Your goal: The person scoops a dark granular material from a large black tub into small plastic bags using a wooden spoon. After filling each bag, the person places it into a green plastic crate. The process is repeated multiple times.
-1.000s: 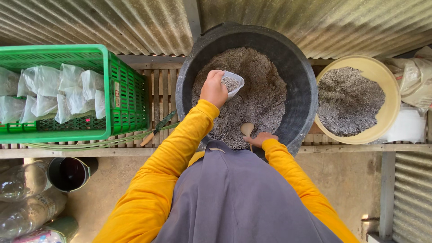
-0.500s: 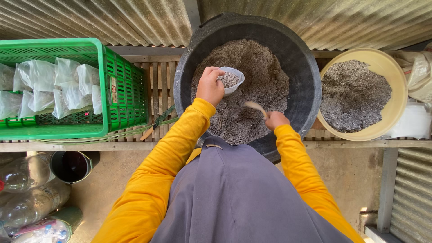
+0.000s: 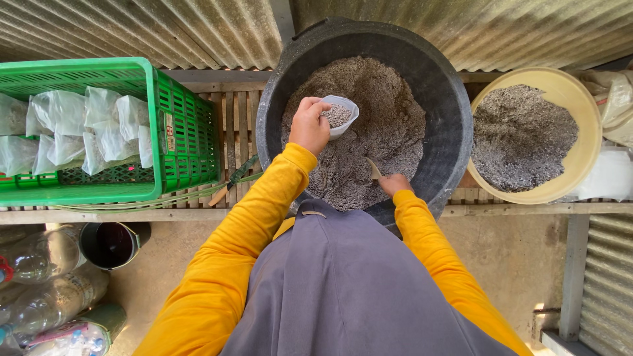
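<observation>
- Corrugated metal sheeting (image 3: 132, 29) backed a slatted wooden surface (image 3: 234, 118), with a concrete floor below it.
- On the surface stood a large black tub (image 3: 448, 112) heaped with a grey, gritty mix (image 3: 389, 125).
- The left hand (image 3: 308, 124) hung over the tub, its fingers closed around a small clear bag (image 3: 339, 113) held mouth-up and partly filled with the same grey mix.
- The right hand (image 3: 394, 182) sat low inside the tub near its closer rim, curled round the handle of a small pale scoop (image 3: 373, 169) (only its blade showed), which touched the mix.
- Just right of the tub sat a yellow basin (image 3: 583, 158) holding more grey material.
- Left of the tub, a green plastic crate (image 3: 184, 118) held filled clear bags (image 3: 86, 128) standing side by side.
- A wooden-handled tool (image 3: 231, 183) lay on the slats between crate and tub.
- Below the surface, on the floor, were a dark bucket (image 3: 113, 244) and clear plastic bottles (image 3: 46, 296).
</observation>
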